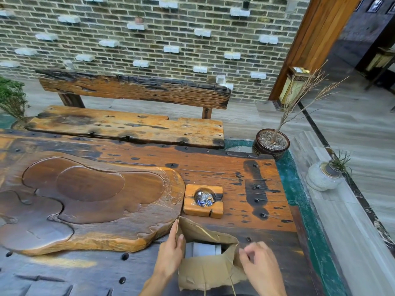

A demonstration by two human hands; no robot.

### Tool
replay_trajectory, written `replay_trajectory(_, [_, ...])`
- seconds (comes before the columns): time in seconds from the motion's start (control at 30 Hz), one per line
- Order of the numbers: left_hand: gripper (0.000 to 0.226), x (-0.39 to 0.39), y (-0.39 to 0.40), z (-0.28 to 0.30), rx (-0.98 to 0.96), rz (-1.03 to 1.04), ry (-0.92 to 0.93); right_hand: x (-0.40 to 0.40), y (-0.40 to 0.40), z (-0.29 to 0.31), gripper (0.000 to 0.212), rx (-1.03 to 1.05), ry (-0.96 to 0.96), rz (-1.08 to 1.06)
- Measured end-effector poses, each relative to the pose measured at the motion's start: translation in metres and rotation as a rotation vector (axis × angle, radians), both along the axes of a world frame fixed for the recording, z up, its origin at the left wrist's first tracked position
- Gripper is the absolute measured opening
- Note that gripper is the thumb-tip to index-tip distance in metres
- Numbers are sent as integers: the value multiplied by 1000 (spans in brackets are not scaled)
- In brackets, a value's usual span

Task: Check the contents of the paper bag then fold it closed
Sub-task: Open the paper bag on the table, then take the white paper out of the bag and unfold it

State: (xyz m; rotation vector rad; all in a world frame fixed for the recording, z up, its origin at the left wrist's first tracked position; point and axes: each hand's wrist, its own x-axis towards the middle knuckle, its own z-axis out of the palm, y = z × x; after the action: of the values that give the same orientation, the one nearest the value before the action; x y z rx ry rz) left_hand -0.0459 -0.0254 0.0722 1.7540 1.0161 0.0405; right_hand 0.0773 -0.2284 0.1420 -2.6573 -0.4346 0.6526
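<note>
A crumpled brown paper bag (pixel 205 272) stands on the dark wooden table (pixel 213 167) near its front edge, its mouth held apart. Inside the opening I see a white box-like thing (pixel 203 249). My left hand (pixel 171 253) pinches the bag's left rim, thumb inside and fingers outside. My right hand (pixel 259 265) grips the right rim with curled fingers. The bag's thin cord handles hang down at the front.
A wooden ashtray (pixel 204 200) with litter in it sits just behind the bag. A large carved wooden tea tray (pixel 85 201) lies to the left. Behind the table stand a bench (pixel 132 124) and a brick wall. Potted plants (pixel 271 144) are at the right.
</note>
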Motion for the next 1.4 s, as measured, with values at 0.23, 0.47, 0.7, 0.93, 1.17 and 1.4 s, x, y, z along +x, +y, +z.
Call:
replay_trajectory(0.23, [58, -1, -2, -9, 13, -31, 20, -19, 39, 12, 37, -27, 407, 495])
replay_trajectory(0.47, [56, -2, 1, -3, 18, -41, 18, -12, 100, -59, 42, -421, 173, 549])
replay_trajectory(0.7, [57, -7, 2, -3, 73, -23, 25, 11, 106, -76, 46, -709, 179, 730])
replay_trajectory(0.93, [54, -7, 3, -9, 68, -34, 23, 24, 105, -84, 101, -819, 294, 815])
replay_trajectory(1.17, [53, -3, 2, -11, 37, -48, 23, 34, 92, -97, 124, -803, 416, 902])
replay_trajectory(1.4, [53, 1, 0, -12, 28, -36, 24, 42, 84, -104, 76, -600, 299, 937])
